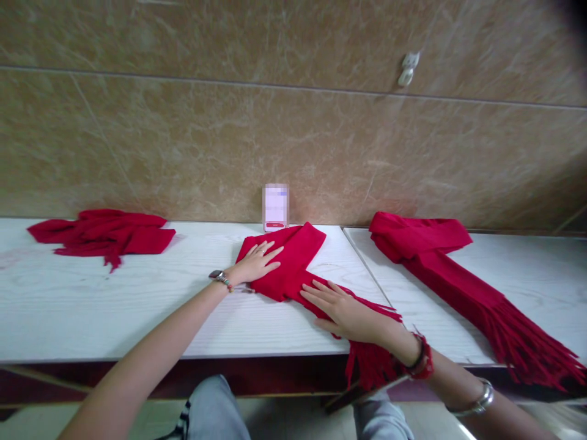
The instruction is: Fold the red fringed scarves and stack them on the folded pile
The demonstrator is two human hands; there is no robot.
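Note:
A red fringed scarf [287, 269] lies folded on the white table in front of me. My left hand [254, 263] rests flat on its left part, fingers spread. Lower right, my right hand [342, 308] lies over the scarf's narrower end with the fingers stretched out. The fringe comes out from under that hand and hangs over the table's front edge. Neither hand grips the cloth.
Another red scarf [440, 263] lies on the right, its fringe over the front edge. At the left is a crumpled red scarf [119, 235]. A phone [276, 208] leans against the marbled wall. A seam [367, 266] divides the white table [151, 311].

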